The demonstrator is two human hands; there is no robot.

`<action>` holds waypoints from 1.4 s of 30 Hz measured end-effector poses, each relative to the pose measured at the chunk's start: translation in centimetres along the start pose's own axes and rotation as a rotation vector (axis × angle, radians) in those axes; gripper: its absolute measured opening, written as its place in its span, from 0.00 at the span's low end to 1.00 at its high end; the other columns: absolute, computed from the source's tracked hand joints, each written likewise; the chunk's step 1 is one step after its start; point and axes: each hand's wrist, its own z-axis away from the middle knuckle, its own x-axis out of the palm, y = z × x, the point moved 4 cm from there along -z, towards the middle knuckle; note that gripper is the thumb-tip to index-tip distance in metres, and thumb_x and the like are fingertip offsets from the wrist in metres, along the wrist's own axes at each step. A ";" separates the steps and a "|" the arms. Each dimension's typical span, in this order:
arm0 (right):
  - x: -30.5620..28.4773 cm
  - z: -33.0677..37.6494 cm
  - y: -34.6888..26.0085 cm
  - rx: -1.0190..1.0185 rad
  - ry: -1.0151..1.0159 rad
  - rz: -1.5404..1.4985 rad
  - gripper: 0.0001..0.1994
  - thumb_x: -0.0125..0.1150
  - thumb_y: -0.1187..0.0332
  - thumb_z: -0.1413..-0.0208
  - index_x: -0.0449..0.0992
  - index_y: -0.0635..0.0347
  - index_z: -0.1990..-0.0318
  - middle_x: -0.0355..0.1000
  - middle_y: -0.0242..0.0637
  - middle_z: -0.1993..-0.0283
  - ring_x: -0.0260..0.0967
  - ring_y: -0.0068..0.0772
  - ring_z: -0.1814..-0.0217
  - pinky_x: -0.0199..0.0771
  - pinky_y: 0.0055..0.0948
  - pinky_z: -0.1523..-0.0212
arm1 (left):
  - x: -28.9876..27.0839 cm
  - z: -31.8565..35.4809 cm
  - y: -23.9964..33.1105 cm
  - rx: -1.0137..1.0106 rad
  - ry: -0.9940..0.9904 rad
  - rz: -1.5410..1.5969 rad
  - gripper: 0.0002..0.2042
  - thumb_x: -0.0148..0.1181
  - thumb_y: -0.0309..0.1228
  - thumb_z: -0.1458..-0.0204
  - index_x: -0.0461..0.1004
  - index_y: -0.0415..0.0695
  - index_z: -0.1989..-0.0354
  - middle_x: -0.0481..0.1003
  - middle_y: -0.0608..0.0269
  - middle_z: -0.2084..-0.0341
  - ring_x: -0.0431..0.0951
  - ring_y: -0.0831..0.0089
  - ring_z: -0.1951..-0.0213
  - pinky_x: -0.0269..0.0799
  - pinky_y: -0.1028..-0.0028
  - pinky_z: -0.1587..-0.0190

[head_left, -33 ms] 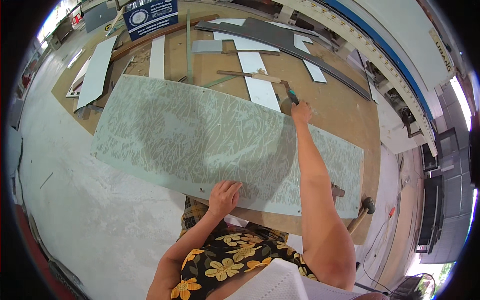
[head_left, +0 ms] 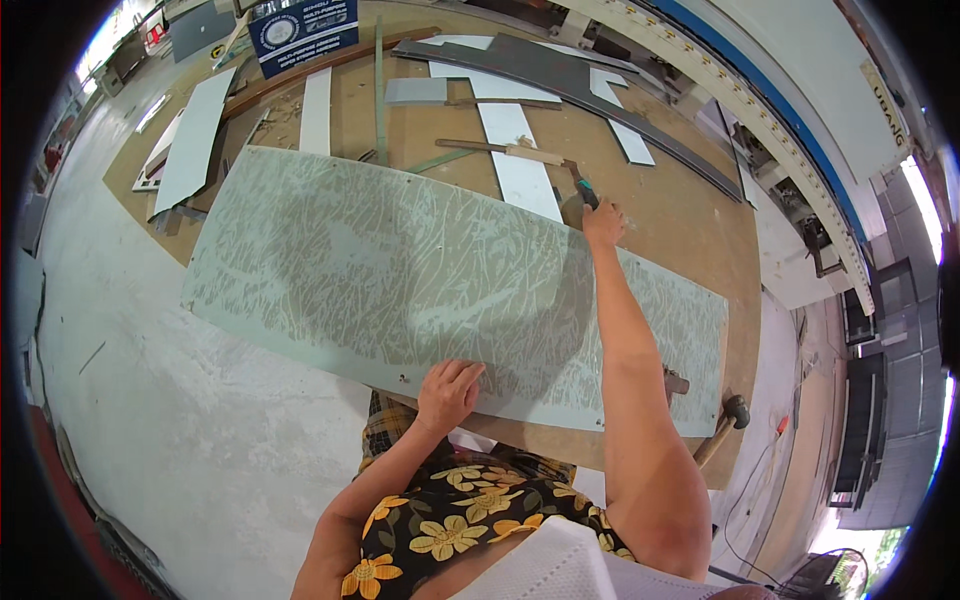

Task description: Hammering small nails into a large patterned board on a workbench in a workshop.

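Right hand (head_left: pixel 604 222) clenched on teal-handled cutter (head_left: pixel 585 192), left hand (head_left: pixel 447 392) flat, released, on streaky pale-green sheet (head_left: pixel 330 270)

L hand (head_left: pixel 447 392) flat on patterned green panel (head_left: pixel 380 270), R hand (head_left: pixel 604 222) w/ teal-handled cutter (head_left: pixel 584 190) at far edge, over plywood desk (head_left: pixel 690 215).

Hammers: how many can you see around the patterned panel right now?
1. A hammer lies at the workboard's near right corner, just beyond the patterned panel, right of the right arm. Another could be hidden under the panel or the arm.
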 end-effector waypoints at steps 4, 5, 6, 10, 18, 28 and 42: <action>-2.3 3.5 -2.0 -0.200 0.070 -0.098 0.23 0.65 0.58 0.47 0.72 0.54 0.45 0.68 0.46 0.44 0.63 0.52 0.38 0.65 0.56 0.44 | -0.2 0.0 -0.1 -0.001 -0.002 -0.003 0.13 0.60 0.23 0.55 0.76 0.45 0.58 0.76 0.64 0.65 0.76 0.63 0.61 0.71 0.65 0.59; -2.8 4.7 -2.5 -0.306 0.080 -0.150 0.22 0.65 0.59 0.46 0.73 0.55 0.45 0.69 0.45 0.46 0.64 0.51 0.41 0.66 0.54 0.45 | -0.3 0.0 -0.2 -0.008 0.003 -0.004 0.13 0.60 0.23 0.55 0.76 0.45 0.58 0.76 0.64 0.65 0.76 0.63 0.61 0.71 0.65 0.59; -3.4 6.1 -2.9 -0.412 0.088 -0.204 0.21 0.64 0.61 0.46 0.73 0.56 0.46 0.69 0.45 0.49 0.65 0.50 0.43 0.66 0.53 0.46 | -0.2 0.1 -0.3 -0.016 -0.024 0.001 0.13 0.60 0.23 0.55 0.76 0.45 0.58 0.76 0.64 0.64 0.76 0.63 0.61 0.71 0.65 0.58; -5.6 12.9 -3.6 -0.656 0.011 -0.391 0.19 0.65 0.65 0.46 0.74 0.60 0.48 0.69 0.46 0.52 0.67 0.52 0.47 0.68 0.46 0.47 | -0.5 0.3 -0.2 0.007 0.004 0.018 0.14 0.61 0.23 0.55 0.76 0.45 0.58 0.75 0.63 0.64 0.76 0.63 0.60 0.71 0.65 0.58; -9.1 24.1 -1.0 -0.547 -0.283 -0.451 0.20 0.63 0.68 0.45 0.72 0.64 0.45 0.66 0.51 0.43 0.63 0.53 0.39 0.64 0.43 0.39 | -0.7 0.6 0.0 0.004 0.005 0.103 0.16 0.62 0.22 0.58 0.76 0.47 0.58 0.75 0.63 0.63 0.76 0.61 0.61 0.71 0.64 0.61; -7.4 26.4 1.1 -0.478 -0.236 -0.173 0.28 0.62 0.61 0.42 0.65 0.68 0.38 0.57 0.58 0.34 0.54 0.61 0.32 0.56 0.50 0.34 | -1.7 -0.6 -1.7 -0.036 -0.012 0.388 0.15 0.60 0.22 0.54 0.77 0.47 0.57 0.76 0.58 0.64 0.77 0.56 0.62 0.73 0.61 0.59; -7.5 27.8 -0.9 -0.522 -0.417 0.096 0.40 0.58 0.53 0.40 0.50 0.74 0.31 0.41 0.67 0.28 0.41 0.71 0.28 0.48 0.59 0.31 | -29.0 -19.9 -34.4 -0.301 0.503 -0.259 0.10 0.56 0.25 0.49 0.80 0.47 0.60 0.78 0.55 0.64 0.79 0.55 0.63 0.74 0.62 0.58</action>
